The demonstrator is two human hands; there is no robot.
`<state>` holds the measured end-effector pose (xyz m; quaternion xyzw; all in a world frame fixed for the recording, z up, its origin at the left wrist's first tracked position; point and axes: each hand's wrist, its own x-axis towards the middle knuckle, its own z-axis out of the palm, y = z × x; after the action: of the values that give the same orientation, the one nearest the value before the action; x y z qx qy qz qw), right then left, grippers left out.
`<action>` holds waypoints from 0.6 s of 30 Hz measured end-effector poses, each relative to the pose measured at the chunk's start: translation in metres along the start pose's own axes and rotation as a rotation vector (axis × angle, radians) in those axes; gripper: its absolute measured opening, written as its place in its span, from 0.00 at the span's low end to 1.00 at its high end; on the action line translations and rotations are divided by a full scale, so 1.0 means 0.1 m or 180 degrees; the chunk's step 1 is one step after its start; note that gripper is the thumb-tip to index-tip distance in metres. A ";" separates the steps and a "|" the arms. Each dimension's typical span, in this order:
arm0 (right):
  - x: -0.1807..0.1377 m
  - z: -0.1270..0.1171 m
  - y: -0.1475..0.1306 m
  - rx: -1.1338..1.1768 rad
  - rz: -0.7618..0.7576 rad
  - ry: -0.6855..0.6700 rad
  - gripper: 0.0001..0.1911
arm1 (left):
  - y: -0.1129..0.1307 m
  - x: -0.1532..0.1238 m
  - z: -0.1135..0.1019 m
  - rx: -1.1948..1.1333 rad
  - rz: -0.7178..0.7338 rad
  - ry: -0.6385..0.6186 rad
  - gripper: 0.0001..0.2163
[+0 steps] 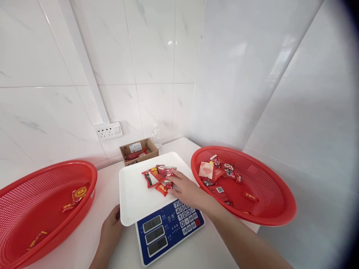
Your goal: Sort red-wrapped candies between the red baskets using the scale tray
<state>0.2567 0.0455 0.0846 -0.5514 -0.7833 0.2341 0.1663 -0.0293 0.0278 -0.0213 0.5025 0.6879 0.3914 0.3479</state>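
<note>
The bare right hand (185, 189), fingers (179, 177) bent, is just below centre; the bare left hand (112, 219), fingertips hidden, is lower left.

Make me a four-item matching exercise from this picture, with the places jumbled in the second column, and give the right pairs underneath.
Things:
1. Cardboard box
2. Right hand
3. Wall socket
4. Left hand

Places:
A. Beside the near left corner of the white tray
B. On the table, behind the tray
C. At the red packets on the tray
D. Fixed to the tiled wall

Right pairs: 1-B, 2-C, 3-D, 4-A
</note>
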 end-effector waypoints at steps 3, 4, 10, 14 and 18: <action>-0.01 0.00 0.01 -0.0040 0.0002 0.0036 0.27 | 0.03 -0.01 0.00 0.0011 -0.0078 -0.0017 0.24; -0.01 0.00 0.02 -0.0053 0.0014 0.0057 0.27 | 0.04 -0.01 0.00 0.0017 -0.0091 -0.0018 0.24; -0.06 0.00 0.00 0.0078 -0.0004 0.0045 0.28 | 0.05 -0.03 -0.01 0.0077 -0.0055 -0.0004 0.24; -0.11 0.01 -0.04 0.0084 -0.0102 -0.0021 0.26 | 0.05 -0.03 -0.02 0.0163 -0.0036 0.0053 0.23; -0.16 0.03 -0.06 0.0149 -0.0173 -0.0016 0.23 | 0.06 -0.04 -0.02 0.0183 0.0009 0.0026 0.22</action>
<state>0.2561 0.0287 0.0853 -0.5253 -0.7926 0.2492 0.1836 -0.0274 0.0252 -0.0152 0.5117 0.6996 0.3740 0.3300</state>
